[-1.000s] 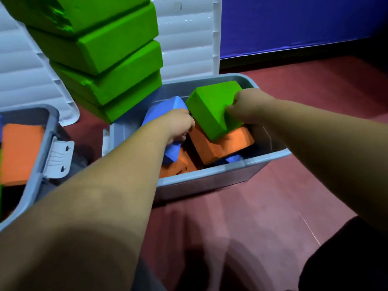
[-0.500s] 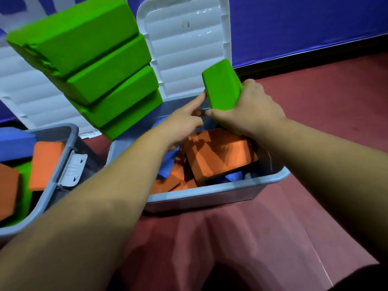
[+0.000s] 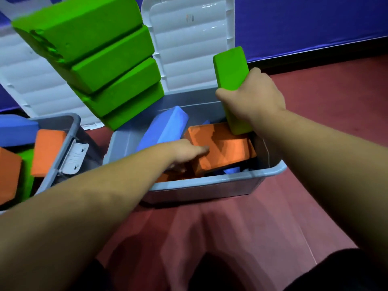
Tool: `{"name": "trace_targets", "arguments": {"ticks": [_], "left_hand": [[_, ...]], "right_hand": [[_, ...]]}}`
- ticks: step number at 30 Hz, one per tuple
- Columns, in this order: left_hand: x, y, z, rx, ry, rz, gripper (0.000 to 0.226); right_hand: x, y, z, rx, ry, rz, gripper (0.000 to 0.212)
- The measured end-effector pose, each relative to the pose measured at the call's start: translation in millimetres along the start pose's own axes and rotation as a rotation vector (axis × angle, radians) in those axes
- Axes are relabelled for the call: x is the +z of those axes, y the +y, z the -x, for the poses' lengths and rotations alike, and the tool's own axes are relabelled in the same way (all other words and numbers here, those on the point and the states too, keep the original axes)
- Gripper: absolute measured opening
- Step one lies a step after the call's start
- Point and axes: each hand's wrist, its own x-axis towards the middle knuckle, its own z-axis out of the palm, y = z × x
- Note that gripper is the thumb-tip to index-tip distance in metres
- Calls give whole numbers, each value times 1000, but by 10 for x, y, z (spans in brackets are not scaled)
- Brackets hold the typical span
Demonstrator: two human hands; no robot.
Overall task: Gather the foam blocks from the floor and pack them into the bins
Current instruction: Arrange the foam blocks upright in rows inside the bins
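The green foam block (image 3: 230, 68) stands nearly on end, its long axis running up and down with the top leaning slightly left and away from the camera. Its lower end dips inside the grey bin (image 3: 210, 182) at the far right corner, just at the far edge of a large orange block (image 3: 222, 150); whether the two touch cannot be told. The right hand (image 3: 254, 97) grips the green block around its middle from the right side, thumb across the near face and fingers wrapped behind, so the upper half rises clear above the hand and the lower end shows below it. The left hand (image 3: 184, 151) is lower and to the left, well apart from the green block, its fingers stretched forward and resting on the near left part of the orange block's top face. Beside that hand a blue block (image 3: 163, 131) lies tilted against the bin's left side, and smaller orange and blue pieces show under the orange block. The bin's white ribbed lid (image 3: 189, 49) stands open behind it. A tilted stack of four green blocks (image 3: 94, 55) fills the upper left; what holds it up is not visible. At the left edge sits a second grey bin (image 3: 70, 131) with a white latch (image 3: 74, 157), holding orange, blue and green blocks. Both bins sit on a dark red floor (image 3: 325, 106) before a blue wall (image 3: 304, 22).
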Motion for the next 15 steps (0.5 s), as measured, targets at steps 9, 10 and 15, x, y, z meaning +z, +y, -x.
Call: {"name": "trace_targets", "arguments": {"ticks": [9, 10, 15], "left_hand": [[-345, 348, 156, 189, 417, -87, 95], [-453, 328, 182, 222, 451, -154, 99], [-811, 6, 161, 223, 464, -403, 86]], "right_hand": [[-141, -99, -43, 78, 63, -74, 67], [-131, -105, -54, 96, 58, -102, 63], [24, -155, -70, 103, 29, -92, 43]]}}
